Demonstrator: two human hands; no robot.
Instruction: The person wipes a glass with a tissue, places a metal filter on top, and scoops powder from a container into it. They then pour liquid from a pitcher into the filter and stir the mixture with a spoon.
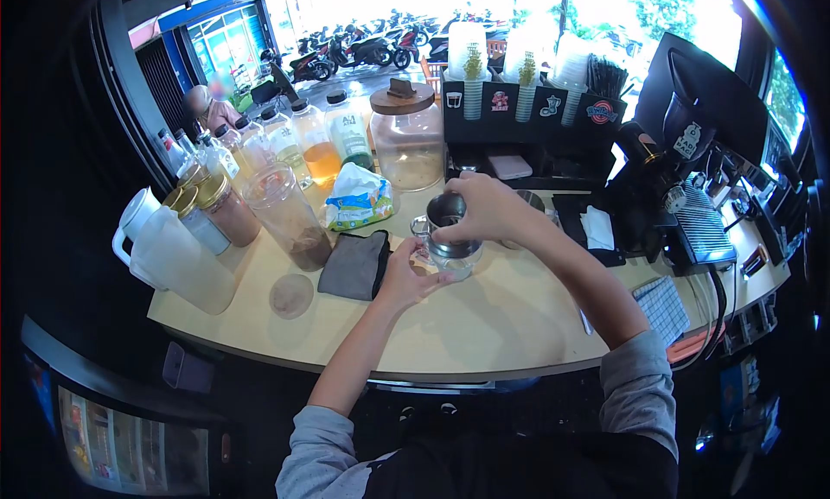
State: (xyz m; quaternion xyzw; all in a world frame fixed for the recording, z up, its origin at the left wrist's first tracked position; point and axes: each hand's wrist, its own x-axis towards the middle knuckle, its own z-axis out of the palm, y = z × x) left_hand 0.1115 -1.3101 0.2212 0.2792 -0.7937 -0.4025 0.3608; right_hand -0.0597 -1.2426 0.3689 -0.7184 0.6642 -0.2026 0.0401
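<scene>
My right hand (486, 207) grips a small metal cup (446, 210) by its rim and side, over the middle of the counter. Right under it, a clear glass cup (463, 263) shows its lower part; the metal cup and my fingers cover much of the rest. Fingers and thumb of my left hand (406, 276) are closed around the glass cup's left side, low down near the counter. Left of that hand lies a folded grey cloth (350, 268), with a pack of wipes (360, 197) behind it.
A tall clear container (285, 214), a pitcher (186, 261), jars and several bottles (321, 158) crowd the left side. A large lidded jar (409, 145) stands behind my hands. To the right are a black grinder (683, 140), a checked cloth (660, 307) and a drip grate (705, 224).
</scene>
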